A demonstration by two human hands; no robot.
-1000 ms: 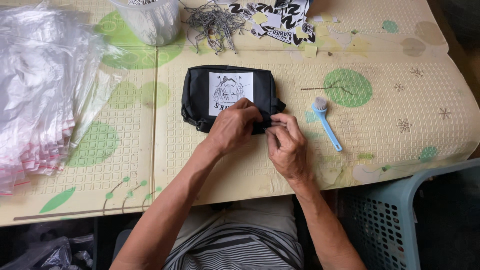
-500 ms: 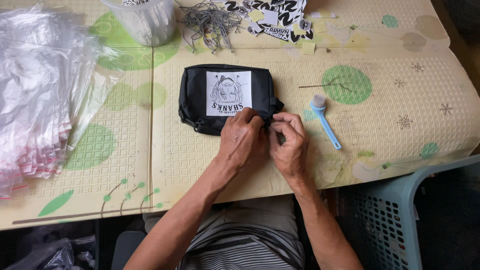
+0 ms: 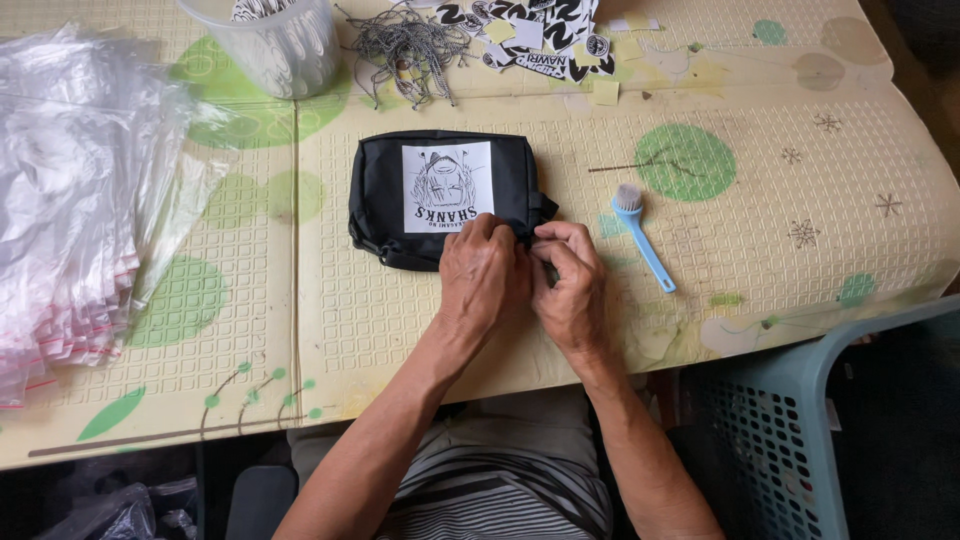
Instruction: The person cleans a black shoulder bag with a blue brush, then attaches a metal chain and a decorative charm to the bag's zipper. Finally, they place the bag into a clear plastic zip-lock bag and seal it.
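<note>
Both grips, left hand (image 3: 482, 272) and right hand (image 3: 568, 285), are pinched together on the near right edge of the black pouch (image 3: 445, 192), which lies flat on the worktop (image 3: 800, 190), probably to steady it.

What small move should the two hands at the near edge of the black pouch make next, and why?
Probably a short pinch-and-pull along the near edge of the black fabric pouch with the white printed patch. The left hand presses that edge down while the right hand pinches something small beside it, hidden by the fingers.
</note>
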